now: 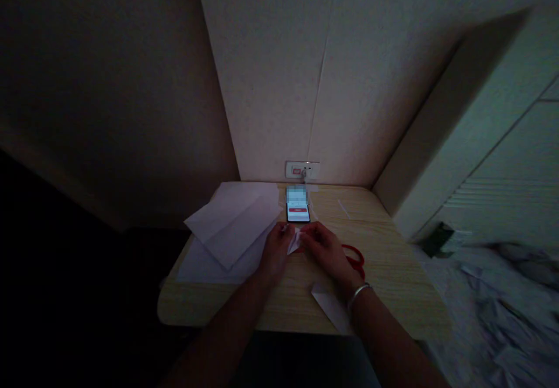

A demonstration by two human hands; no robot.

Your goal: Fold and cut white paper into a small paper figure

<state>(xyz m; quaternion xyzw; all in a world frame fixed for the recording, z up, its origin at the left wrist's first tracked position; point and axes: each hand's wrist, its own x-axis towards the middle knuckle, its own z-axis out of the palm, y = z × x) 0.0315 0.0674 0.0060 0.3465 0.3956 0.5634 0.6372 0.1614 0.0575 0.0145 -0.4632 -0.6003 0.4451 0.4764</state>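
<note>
A small folded piece of white paper is pinched between both hands over the middle of the table. My left hand grips it from the left with closed fingers. From the right, my right hand holds it too, fingers bent inward; a bracelet circles that wrist. Just beyond the fingers lies a phone with its screen lit. Red-handled scissors rest partly hidden behind my right hand. Under the right wrist is a strip of white paper.
Several white paper sheets overlap on the left of the wooden table. A thin paper strip lies at the back right. A wall socket with a plug sits above the back edge. Crumpled cloth is at the right.
</note>
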